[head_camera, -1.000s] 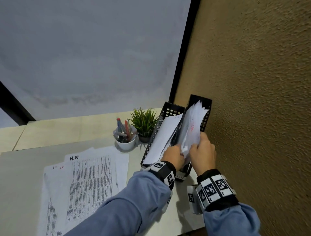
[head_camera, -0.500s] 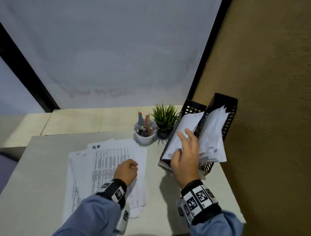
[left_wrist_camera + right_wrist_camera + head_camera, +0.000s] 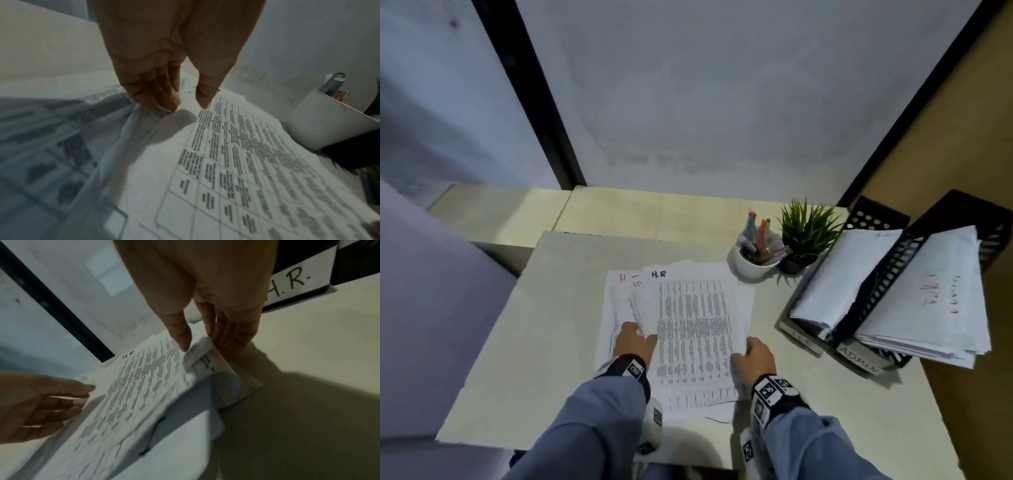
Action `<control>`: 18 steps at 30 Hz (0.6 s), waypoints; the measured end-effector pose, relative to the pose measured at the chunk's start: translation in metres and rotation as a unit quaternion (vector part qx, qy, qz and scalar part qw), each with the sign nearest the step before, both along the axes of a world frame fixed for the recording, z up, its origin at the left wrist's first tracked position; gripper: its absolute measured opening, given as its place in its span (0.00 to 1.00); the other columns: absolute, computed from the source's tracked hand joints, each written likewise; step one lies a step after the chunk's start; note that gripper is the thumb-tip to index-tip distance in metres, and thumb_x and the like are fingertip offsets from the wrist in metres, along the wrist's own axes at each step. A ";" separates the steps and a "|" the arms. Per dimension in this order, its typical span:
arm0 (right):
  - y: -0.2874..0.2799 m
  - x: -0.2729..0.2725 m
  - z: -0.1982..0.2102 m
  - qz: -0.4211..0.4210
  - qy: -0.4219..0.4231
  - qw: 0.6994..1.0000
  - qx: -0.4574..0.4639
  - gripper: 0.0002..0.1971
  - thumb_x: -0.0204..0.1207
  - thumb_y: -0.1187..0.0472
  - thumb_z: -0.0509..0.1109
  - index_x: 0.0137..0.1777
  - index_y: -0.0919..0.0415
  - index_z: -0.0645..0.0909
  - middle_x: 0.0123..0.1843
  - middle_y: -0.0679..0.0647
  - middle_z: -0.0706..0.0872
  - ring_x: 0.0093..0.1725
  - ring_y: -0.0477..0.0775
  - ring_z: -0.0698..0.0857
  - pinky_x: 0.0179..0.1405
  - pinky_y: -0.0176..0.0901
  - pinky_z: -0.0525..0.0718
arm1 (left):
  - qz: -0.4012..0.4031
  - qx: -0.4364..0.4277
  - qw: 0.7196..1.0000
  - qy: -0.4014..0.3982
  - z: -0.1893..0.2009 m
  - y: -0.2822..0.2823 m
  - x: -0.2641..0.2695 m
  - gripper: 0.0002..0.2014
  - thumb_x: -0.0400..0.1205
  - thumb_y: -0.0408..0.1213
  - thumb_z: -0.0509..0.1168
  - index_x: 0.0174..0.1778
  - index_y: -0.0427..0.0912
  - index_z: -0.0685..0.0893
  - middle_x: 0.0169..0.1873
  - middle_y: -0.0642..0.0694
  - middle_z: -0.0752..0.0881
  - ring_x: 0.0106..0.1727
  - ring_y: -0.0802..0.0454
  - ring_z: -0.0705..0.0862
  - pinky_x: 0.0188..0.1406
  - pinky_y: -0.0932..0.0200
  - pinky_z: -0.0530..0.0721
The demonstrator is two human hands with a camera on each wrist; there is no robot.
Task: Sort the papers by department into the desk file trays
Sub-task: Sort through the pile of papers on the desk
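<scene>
Head view showed both hands on the top sheet (image 3: 695, 339) of a paper stack (image 3: 616, 308) at the bench (image 3: 544, 308) centre. Left hand (image 3: 635, 342) pinched the sheet's lifted left edge between thumb and fingers (image 3: 162, 97). Right hand (image 3: 753, 356) pinched its right edge, thumb on top, fingers (image 3: 232, 335) beneath. "H.R" was written at the sheet's top. At 3 o'clock from the stack stood two black file trays, the HR tray (image 3: 873, 216) and the ADMIN tray (image 3: 962, 209), each holding papers. A white pen cup (image 3: 751, 269) and a small plant (image 3: 808, 229) sat at 1 o'clock.
</scene>
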State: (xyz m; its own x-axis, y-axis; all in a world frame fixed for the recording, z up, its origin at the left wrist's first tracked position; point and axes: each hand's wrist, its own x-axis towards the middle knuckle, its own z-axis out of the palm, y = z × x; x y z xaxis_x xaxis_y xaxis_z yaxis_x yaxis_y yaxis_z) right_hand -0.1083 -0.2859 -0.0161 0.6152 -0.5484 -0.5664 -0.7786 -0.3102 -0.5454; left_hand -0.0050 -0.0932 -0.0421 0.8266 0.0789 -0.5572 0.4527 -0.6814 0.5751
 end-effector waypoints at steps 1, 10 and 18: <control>0.000 0.001 -0.003 -0.005 0.004 1.000 0.009 0.12 0.74 0.66 0.64 0.55 0.71 0.78 0.52 0.62 0.84 0.44 0.55 0.80 0.40 0.36 0.74 | -0.009 -0.005 1.000 0.001 -0.001 0.000 -0.001 0.19 0.79 0.39 0.66 0.64 0.37 0.74 0.57 0.38 0.83 0.58 0.38 0.82 0.55 0.55 0.77; -0.003 0.012 -0.002 -0.082 -0.060 0.994 0.042 0.18 0.67 0.69 0.75 0.57 0.67 0.79 0.51 0.62 0.88 0.42 0.56 0.83 0.35 0.37 0.78 | -0.004 -0.179 0.984 -0.023 -0.012 0.022 0.003 0.11 0.74 0.24 0.67 0.35 0.45 0.76 0.31 0.43 0.83 0.39 0.41 0.82 0.50 0.45 0.83; -0.012 0.025 0.001 -0.092 -0.092 0.992 0.000 0.17 0.73 0.64 0.73 0.55 0.78 0.80 0.56 0.73 0.85 0.56 0.69 0.84 0.58 0.53 0.80 | 0.043 -0.250 0.967 0.026 -0.002 0.032 0.003 0.11 0.70 0.27 0.76 0.46 0.42 0.87 0.49 0.37 0.90 0.52 0.38 0.88 0.60 0.41 0.84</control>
State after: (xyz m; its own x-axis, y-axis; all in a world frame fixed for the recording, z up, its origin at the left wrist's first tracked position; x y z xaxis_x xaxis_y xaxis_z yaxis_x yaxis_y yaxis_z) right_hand -0.0830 -0.2982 -0.0150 0.5973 -0.6608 -0.4545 -0.7100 -0.1722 -0.6828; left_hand -0.0023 -0.0611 -0.0438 0.7985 -0.1444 -0.5844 0.5325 -0.2835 0.7976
